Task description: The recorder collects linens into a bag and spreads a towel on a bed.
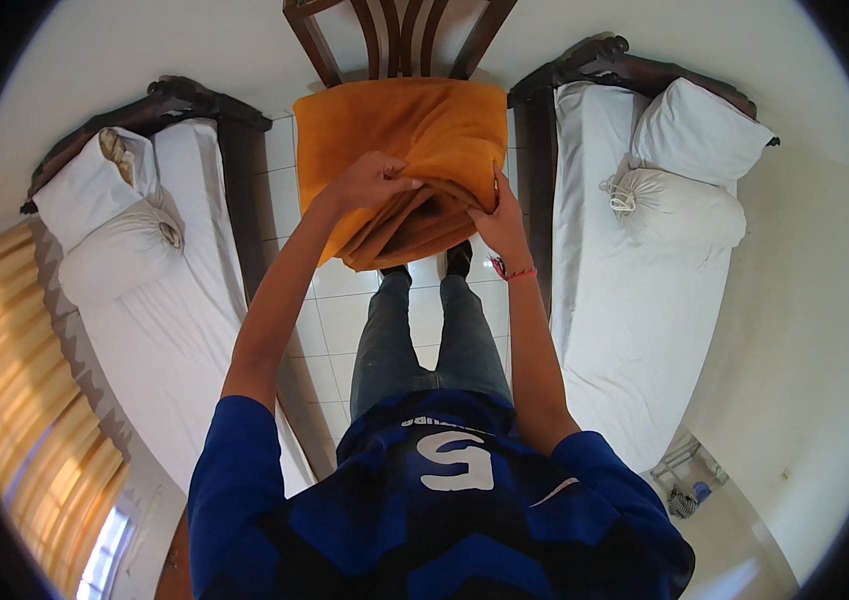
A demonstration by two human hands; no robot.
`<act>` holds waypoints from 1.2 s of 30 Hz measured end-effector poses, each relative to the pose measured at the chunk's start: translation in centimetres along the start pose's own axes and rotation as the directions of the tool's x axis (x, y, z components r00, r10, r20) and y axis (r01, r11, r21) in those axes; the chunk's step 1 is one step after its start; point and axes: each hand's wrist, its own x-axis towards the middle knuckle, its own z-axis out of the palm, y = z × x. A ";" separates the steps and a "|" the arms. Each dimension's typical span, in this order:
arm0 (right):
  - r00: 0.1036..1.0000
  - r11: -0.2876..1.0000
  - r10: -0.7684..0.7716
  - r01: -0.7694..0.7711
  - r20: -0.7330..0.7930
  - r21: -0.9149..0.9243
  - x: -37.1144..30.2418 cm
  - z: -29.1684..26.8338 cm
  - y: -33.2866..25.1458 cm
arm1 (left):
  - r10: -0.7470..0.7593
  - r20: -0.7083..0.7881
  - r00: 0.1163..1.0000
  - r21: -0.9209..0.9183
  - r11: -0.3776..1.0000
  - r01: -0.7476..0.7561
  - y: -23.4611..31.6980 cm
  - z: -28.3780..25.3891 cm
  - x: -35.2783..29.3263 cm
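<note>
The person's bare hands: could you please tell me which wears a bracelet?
The right hand, gripping the orange cloth, has a thin red wrist bracelet; the left hand has none.

L bed (174, 310) w/ wht pillow (89, 195), R bed (634, 330), yel curtain (24, 390)

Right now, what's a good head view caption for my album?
Left hand and right hand hold orange cloth by a wooden chair, between beds.
</note>
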 end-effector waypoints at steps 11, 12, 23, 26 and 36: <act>0.892 0.952 0.143 -0.006 -0.428 0.307 0.4 7.5 -4.2 | 0.118 -0.129 0.985 0.059 0.992 -0.112 1.9 -1.4 2.7; 0.906 0.948 0.116 0.022 -0.407 0.319 0.3 6.9 -2.7 | 0.124 -0.168 0.978 0.031 0.992 -0.121 2.2 -1.6 2.7; 0.709 0.990 0.140 -0.083 -0.692 0.114 -0.1 12.3 -6.7 | 0.351 -0.358 0.865 0.434 0.883 -0.179 3.8 -0.3 4.4; 0.609 0.966 0.099 -0.249 -0.787 -0.071 1.9 13.3 -6.4 | 0.361 -0.407 0.839 0.479 0.867 -0.140 4.6 -0.6 4.9; 0.882 0.989 -0.032 -0.040 -0.470 -0.143 -1.9 0.0 -6.6 | 0.590 0.060 0.805 0.795 0.459 -0.396 5.8 -7.7 4.4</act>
